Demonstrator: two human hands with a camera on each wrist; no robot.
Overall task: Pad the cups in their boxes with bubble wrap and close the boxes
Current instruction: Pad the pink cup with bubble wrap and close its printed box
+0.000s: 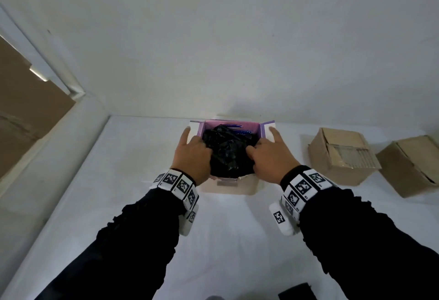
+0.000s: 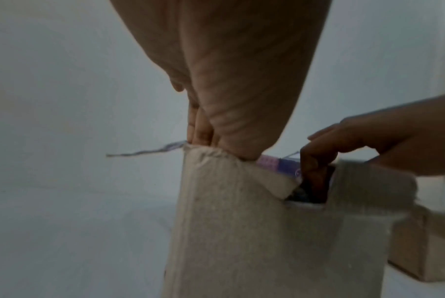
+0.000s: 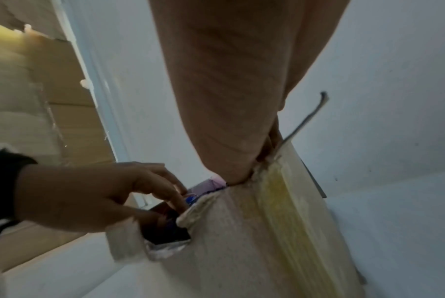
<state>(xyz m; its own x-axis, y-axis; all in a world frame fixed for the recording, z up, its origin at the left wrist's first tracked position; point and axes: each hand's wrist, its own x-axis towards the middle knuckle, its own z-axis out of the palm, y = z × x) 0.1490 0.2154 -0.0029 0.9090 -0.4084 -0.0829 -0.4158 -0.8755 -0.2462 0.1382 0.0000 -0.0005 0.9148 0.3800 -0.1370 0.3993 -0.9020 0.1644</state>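
An open box (image 1: 229, 187) with a purple-printed inside is seen at the centre of the head view, standing on a white worktop (image 1: 118, 181). Its opening is filled by a crumpled wad of black wrap (image 1: 228, 152); whether bubbles are on it cannot be told, and no cup can be made out beneath it.

The left hand (image 1: 192, 155) is laid over the left edge of the box: its index finger is stretched along the left flap, while the other fingers are bent down into the black wrap. The right hand (image 1: 270, 157) is mirrored on the right edge, with one finger stretched onto the right flap and the rest pressed into the wad. Neither grip is seen to be pinching anything; the wrap is pushed down by both.

In the left wrist view, the near wall of the box (image 2: 241, 231) is shown with a torn cut-out, through which the dark wrap is glimpsed.

Two brown cardboard boxes, one closed (image 1: 342, 157) and a second (image 1: 413, 164), lie at the right of the head view, apart from the open box.
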